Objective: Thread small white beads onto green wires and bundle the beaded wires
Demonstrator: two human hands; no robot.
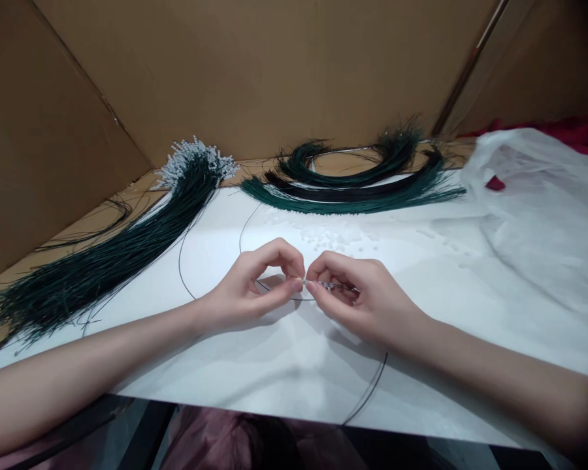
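Over the middle of the white board, my left hand and my right hand meet with thumb and forefinger pinched together. Between the fingertips runs a thin dark green wire, with small pale beads on it showing inside my right hand. My left hand pinches the wire's beaded part at the other side; the exact contact is too small to make out. A loop of the wire hangs below my right hand toward the board's front edge. Small white beads lie scattered just beyond my hands.
To the left lies a thick bundle of green wires with white beaded tips. Curved bundles of dark green wire lie at the back. On the right spreads a translucent plastic bag. Cardboard walls stand behind the white board.
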